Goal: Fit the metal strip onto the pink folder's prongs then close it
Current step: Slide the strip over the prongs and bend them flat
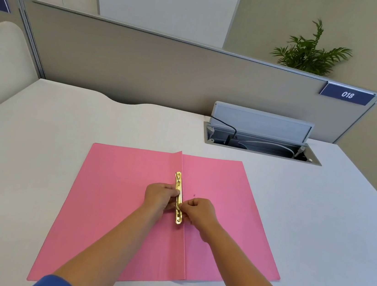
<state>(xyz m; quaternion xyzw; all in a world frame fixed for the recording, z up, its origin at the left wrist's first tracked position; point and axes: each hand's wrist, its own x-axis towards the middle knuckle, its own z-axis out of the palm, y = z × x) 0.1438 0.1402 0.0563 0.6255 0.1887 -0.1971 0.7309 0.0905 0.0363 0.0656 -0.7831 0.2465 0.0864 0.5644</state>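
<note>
Fingertips of both hands are closed in on the metal strip (179, 198), which lies along the centre crease of the pink folder (126, 206), opened flat on the white desk (40, 135). Left hand (160, 195) curls over the strip's middle w/ thumb pressing on top; right hand (199, 210) pinches at its lower part, prob. on a prong or slider, though that bit is too small to tell for sure.

Risks, as I judge them: if a prong misses its slot, the strip sits skewed and the folder won't shut flat. Pressing hard on one end only could tip the far end up off the crease. A bent prong may tear the thin card. Folder could slide on the smooth desk, since only the fingertips pin it.

Writing: blue plate (347, 94) on the grey partition (145, 65) reads "018". No brand is legible on the strip or folder. Beyond, an open cable tray (261, 147) and a plant (309, 53).
</note>
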